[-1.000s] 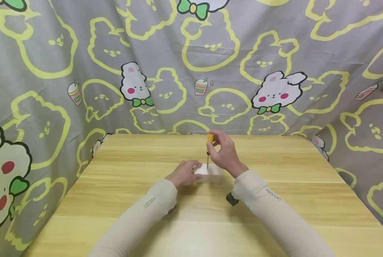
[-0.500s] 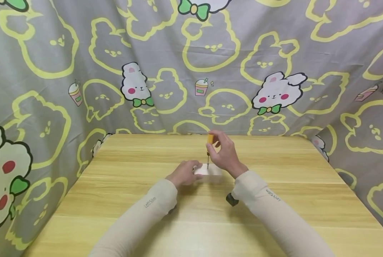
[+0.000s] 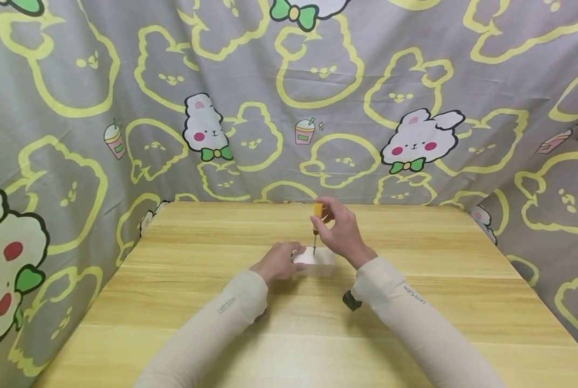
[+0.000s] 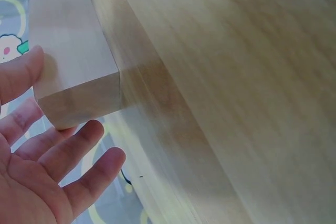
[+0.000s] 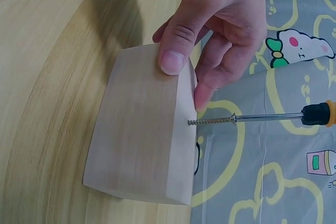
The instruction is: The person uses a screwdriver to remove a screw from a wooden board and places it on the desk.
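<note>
A pale wooden block (image 3: pixel 324 260) stands on the table, its left end held by my left hand (image 3: pixel 281 260). In the left wrist view the thumb of the left hand (image 4: pixel 37 182) lies on one face of the block (image 4: pixel 73 40), with fingers at the opposite side. My right hand (image 3: pixel 341 229) pinches the yellow handle of a screwdriver (image 3: pixel 318 211), which points straight down. Its tip meets the head of a screw (image 5: pixel 212 121) standing upright on the block's top face. Most of the thread shows above the wood; I cannot tell how deep the point sits.
The wood-grain table (image 3: pixel 182 302) stretches out around both hands. Behind it and at both sides hangs a grey curtain (image 3: pixel 250 70) with cartoon animals. A small black object (image 3: pixel 351 300) sits beneath the right cuff.
</note>
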Demonstrator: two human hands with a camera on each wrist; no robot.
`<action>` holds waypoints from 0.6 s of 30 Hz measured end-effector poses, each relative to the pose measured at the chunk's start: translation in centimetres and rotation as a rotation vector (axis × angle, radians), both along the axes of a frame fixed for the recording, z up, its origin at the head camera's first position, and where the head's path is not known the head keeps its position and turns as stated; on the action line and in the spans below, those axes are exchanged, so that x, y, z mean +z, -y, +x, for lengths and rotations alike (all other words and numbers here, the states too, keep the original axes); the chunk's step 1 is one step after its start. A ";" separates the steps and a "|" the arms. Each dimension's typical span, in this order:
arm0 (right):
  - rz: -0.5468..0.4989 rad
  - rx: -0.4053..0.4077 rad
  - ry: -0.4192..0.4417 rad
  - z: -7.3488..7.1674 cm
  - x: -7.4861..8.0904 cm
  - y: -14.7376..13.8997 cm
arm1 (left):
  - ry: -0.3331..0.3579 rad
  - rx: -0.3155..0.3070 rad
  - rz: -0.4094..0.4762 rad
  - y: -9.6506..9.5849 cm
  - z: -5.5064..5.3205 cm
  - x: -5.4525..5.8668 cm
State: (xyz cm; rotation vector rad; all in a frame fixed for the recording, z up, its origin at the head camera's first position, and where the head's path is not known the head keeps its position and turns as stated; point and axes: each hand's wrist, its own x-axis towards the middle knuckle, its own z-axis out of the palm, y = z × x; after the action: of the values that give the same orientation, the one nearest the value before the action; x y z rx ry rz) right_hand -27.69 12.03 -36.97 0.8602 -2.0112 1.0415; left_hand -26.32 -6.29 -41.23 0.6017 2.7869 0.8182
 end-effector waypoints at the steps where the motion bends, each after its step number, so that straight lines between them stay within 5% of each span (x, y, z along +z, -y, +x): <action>1: -0.002 0.002 -0.002 0.0 0.0 0.0 | 0.000 0.000 0.002 0.0 0.0 0.0; 11: -0.039 0.064 -0.009 0.0 -0.1 -0.1 | 0.012 0.013 0.008 0.0 0.2 0.3; 18: -0.011 0.034 -0.053 0.0 -0.2 -0.1 | 0.006 0.012 -0.007 0.0 0.0 0.0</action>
State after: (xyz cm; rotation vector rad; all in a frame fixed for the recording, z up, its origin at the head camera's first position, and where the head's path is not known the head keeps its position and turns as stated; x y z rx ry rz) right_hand -27.71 12.16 -37.14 0.9101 -1.9513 1.0364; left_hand -26.28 -6.24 -41.22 0.5803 2.7896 0.8108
